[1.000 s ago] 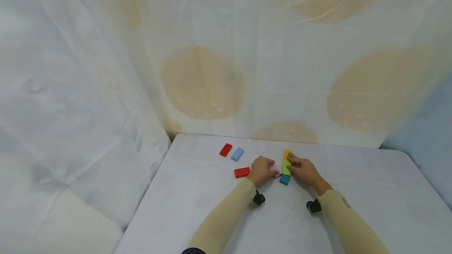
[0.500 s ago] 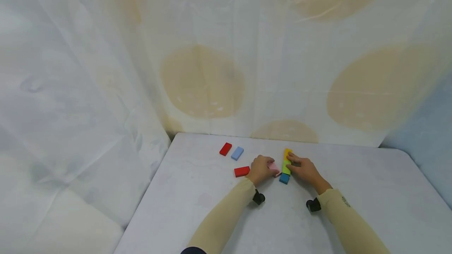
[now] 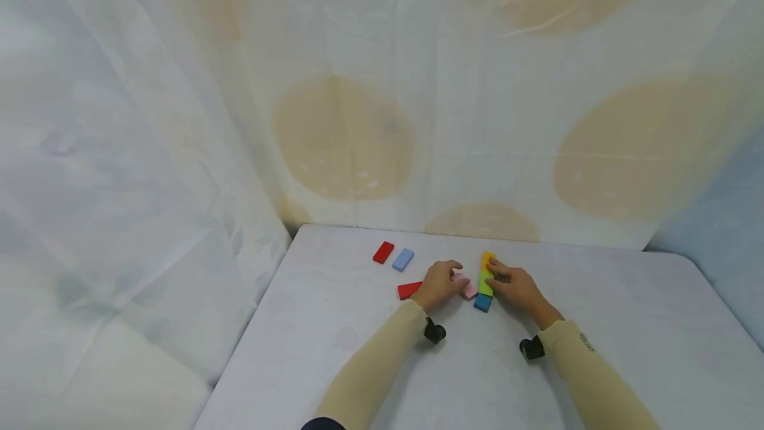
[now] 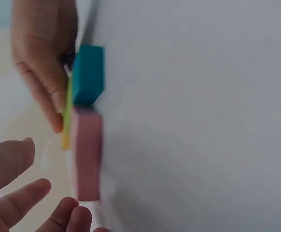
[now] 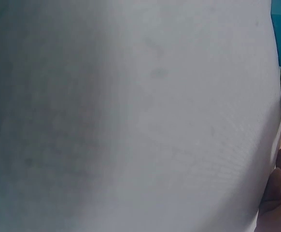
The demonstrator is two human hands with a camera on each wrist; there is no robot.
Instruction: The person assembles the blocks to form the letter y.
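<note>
Clearly, the pink block (image 3: pixel 468 289) is touched by the loosely spread left hand (image 3: pixel 439 284), nothing gripped; the block row (image 3: pixel 485 281) at its 3 o'clock, steadied by the flat right hand (image 3: pixel 518 287), could be knocked askew

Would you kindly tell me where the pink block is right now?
In the head view the pink block lies flat on the table, between the left hand and the teal block.
</note>
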